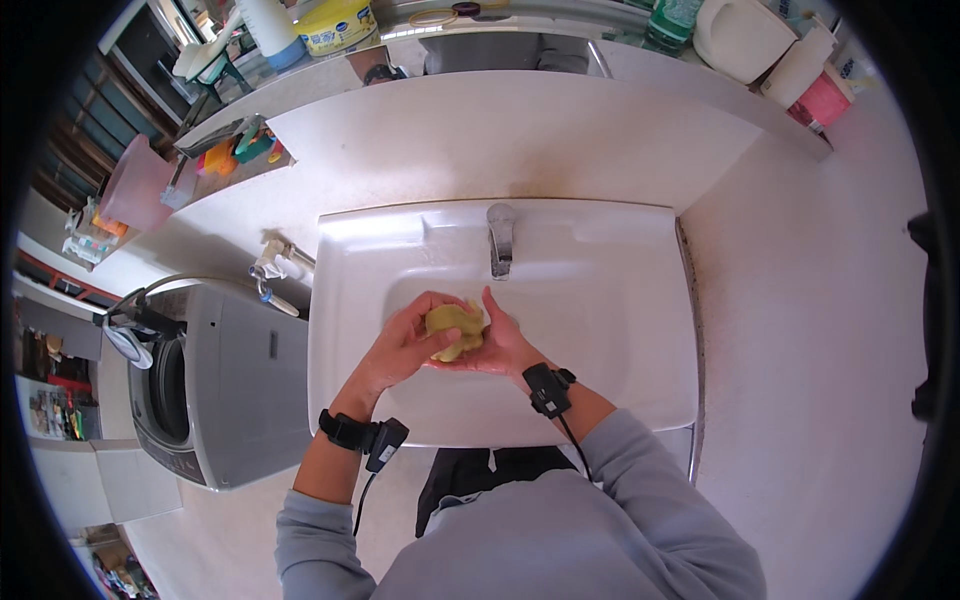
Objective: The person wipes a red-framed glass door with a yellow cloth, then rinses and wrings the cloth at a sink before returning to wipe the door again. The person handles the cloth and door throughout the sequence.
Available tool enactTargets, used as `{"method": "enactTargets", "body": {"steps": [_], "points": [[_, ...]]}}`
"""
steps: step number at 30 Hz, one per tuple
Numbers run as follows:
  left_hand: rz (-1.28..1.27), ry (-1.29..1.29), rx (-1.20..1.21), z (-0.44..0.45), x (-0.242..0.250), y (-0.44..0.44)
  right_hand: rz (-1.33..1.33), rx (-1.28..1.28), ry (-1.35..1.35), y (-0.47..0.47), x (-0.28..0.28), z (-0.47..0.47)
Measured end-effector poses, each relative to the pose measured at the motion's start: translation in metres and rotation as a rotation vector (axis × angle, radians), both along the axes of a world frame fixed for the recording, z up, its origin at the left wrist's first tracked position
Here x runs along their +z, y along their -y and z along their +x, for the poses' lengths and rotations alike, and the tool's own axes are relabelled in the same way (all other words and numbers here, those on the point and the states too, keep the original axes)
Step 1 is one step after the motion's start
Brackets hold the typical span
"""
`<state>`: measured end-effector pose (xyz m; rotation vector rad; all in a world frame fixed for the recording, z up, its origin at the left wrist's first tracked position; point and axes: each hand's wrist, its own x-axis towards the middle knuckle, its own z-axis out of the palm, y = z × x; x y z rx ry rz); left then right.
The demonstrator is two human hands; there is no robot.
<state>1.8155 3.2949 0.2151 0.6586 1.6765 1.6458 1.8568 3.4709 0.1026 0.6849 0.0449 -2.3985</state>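
Over the basin of a white ceramic sink (pixel 630 322), both hands hold a crumpled yellow-green cloth or sponge (pixel 455 322); its exact kind is hard to tell. My left hand (pixel 405 339) grips it from the left, thumb across its front. Beneath and to the right, my right hand (pixel 504 346) supports it with the palm turned up and the thumb raised. The skin looks wet. A chrome faucet (pixel 500 244) stands just beyond the hands, and no running water can be made out. The drain is mostly covered by my right hand.
A top-loading washing machine (pixel 247 390) with its lid up stands left of the sink. Between them a wall tap (pixel 281 262) juts out with a hose. Bottles and a yellow tub (pixel 337 28) line the ledge above. Each wrist wears a strapped black device (pixel 550 390) with a cable.
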Motion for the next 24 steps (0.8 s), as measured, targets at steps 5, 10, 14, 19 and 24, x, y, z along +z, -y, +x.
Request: {"method": "enactTargets", "body": {"steps": [5, 10, 14, 19, 24], "points": [[0.183, 0.242, 0.078, -0.005, -0.020, 0.006, -0.057, 0.082, -0.161, 0.003, -0.042, -0.004], [0.192, 0.217, 0.169, -0.008, -0.028, 0.012, 1.917, 0.645, -0.783, -0.036, -0.106, 0.011], [0.165, 0.173, 0.253, -0.003, -0.026, 0.020, 2.537, 0.917, -1.112, -0.058, -0.126, 0.023], [0.181, 0.175, 0.348, -0.003, -0.023, 0.030, 2.476, 1.050, -1.233, -0.057, -0.125, 0.039], [0.239, 0.184, 0.364, -0.002, -0.024, 0.031, 2.706, 1.031, -1.301, -0.055, -0.123, 0.056]]}}
